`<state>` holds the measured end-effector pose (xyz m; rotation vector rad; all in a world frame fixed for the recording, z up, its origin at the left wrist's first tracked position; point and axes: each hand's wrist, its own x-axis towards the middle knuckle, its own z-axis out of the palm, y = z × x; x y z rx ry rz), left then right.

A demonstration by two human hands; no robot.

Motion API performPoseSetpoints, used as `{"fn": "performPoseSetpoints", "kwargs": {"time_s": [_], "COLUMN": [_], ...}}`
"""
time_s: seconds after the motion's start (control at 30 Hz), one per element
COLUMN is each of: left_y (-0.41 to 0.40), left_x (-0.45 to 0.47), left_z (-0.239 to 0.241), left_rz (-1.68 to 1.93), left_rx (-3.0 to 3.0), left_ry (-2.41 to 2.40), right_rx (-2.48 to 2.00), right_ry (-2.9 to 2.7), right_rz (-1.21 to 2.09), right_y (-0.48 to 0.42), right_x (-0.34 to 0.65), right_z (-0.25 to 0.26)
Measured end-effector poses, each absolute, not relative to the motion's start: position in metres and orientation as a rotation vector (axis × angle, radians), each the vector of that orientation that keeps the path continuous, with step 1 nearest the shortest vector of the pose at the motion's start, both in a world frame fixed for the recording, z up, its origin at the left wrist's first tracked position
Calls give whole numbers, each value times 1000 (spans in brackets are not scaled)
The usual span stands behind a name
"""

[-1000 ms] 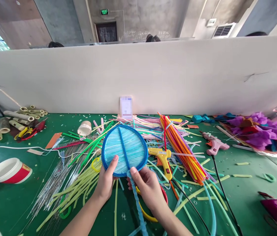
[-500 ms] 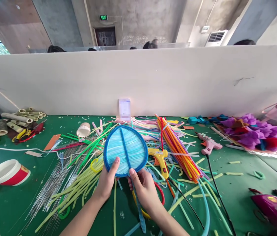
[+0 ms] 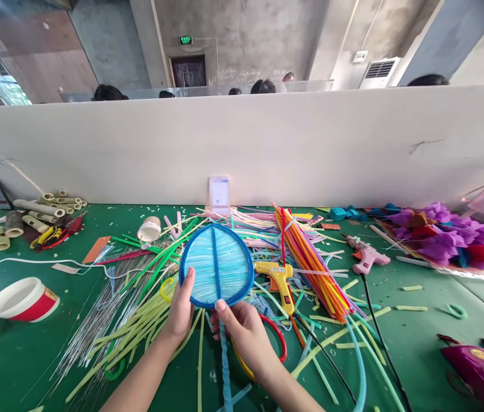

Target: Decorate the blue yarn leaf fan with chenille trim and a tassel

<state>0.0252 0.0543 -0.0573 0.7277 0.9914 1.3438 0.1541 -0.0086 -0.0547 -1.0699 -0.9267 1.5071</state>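
Observation:
A blue leaf-shaped pipe-cleaner piece (image 3: 201, 257) is held up over the middle of the table. It has a dark blue rim, a midrib, lighter blue filling and a twisted blue stem (image 3: 225, 372) hanging below. My left hand (image 3: 181, 306) grips its lower left edge, thumb on the front face and fingers behind. My right hand (image 3: 242, 323) pinches the base where the stem meets the rim; some of its fingers are hidden. Just right of the leaf lies a yellow glue gun (image 3: 282, 280). Light green pipe cleaners (image 3: 138, 329) spread out at the left.
Orange pipe cleaners (image 3: 310, 263) and a pink glue gun (image 3: 366, 257) lie right, with black cords running forward. Thin metal wires (image 3: 91, 326), a paper cup (image 3: 22, 300), pliers (image 3: 56, 234) and bamboo pieces (image 3: 39, 212) are left. A white partition (image 3: 267, 149) stands behind.
The leaf has shifted slightly left and turned a little, so its stem hangs more upright. My left thumb has moved toward the leaf's left edge. The camera view has tilted slightly.

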Motion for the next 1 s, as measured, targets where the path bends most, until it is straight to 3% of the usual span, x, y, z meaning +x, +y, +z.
{"fn": "performPoseSetpoints", "kwargs": {"time_s": [0.33, 0.73, 1.0], "left_y": [67, 70, 66], "left_x": [9, 5, 11], "left_z": [-32, -29, -27], "left_rz": [1291, 1188, 1188], "left_rx": [568, 436, 426], "left_ry": [1005, 904, 934], "right_rx": [-1177, -1058, -1060], "right_ry": [-1058, -968, -1038], "right_rz": [1274, 1604, 1550], "right_y": [-14, -14, -17], "right_x": [160, 153, 150], "right_z": [-50, -50, -51]}}
